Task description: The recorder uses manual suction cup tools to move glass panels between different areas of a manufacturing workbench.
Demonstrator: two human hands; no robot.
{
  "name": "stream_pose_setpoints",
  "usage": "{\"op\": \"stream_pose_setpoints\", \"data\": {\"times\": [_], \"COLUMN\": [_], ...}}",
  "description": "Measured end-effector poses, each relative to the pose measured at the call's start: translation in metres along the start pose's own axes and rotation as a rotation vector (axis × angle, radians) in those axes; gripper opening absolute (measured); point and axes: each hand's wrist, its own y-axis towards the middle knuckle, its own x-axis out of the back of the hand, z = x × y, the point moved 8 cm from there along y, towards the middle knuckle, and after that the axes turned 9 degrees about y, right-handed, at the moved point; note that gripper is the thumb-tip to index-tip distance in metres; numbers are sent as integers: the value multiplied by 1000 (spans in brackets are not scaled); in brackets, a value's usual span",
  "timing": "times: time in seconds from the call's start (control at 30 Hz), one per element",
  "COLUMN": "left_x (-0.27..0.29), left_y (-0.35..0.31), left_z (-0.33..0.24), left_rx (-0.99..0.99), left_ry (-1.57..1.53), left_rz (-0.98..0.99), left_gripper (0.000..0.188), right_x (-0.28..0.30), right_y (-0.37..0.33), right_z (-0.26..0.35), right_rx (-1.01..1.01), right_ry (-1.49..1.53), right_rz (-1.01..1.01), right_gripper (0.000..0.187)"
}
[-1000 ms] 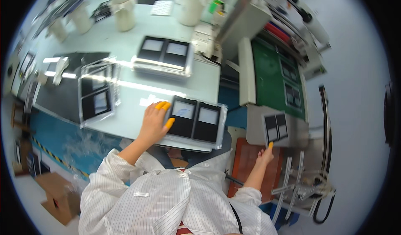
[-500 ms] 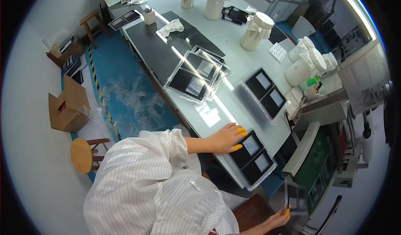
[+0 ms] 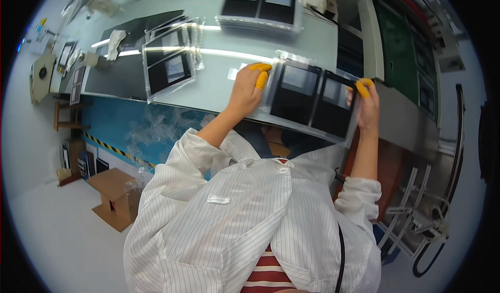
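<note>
At the near edge of the table lies a stack of flat black panels [image 3: 295, 103], each with two pale rectangular windows and clear plastic around it. The top one is slightly blurred. My left hand [image 3: 247, 91], yellow finger covers on thumb and fingers, is closed at the stack's left edge. Along the opposite edge my right hand [image 3: 369, 106], also with yellow finger covers, pinches the top panel near its upper right corner. Part of a fingertip shows through the panel's window side. How many panels the hands grip is hidden.
Another stack of black panels [image 3: 259, 5] stands farther back. Plastic-wrapped panels [image 3: 167, 66] lie on a dark mat [image 3: 105, 78] at left, near a crumpled white cloth [image 3: 115, 44]. A green-bedded machine [image 3: 403, 43] is at right. A cardboard box [image 3: 115, 191] sits on the floor.
The view has turned rightward. My right hand has brought a panel from beside the machine over to the stack. My left hand has shifted from the stack's far end to its left edge.
</note>
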Motion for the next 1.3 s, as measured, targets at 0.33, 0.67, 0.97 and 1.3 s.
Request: {"op": "stream_pose_setpoints", "data": {"times": [0.33,0.67,0.97,1.3], "left_x": [-8,-16,-22,-22], "left_y": [3,4,2,4], "left_z": [-20,-25,-29,-38], "left_rx": [-84,-65,-64,-86], "left_ry": [188,282,321,373], "left_rz": [126,184,231,232], "left_gripper": [38,48,50,44], "right_x": [18,16,75,272], "right_y": [16,10,0,-33], "right_z": [-39,-7,54,111], "right_rx": [-149,94,452,233], "right_ry": [-50,-943,-1118,-1590], "right_rz": [-118,-358,-573,-1209], "right_gripper": [14,20,24,39]}}
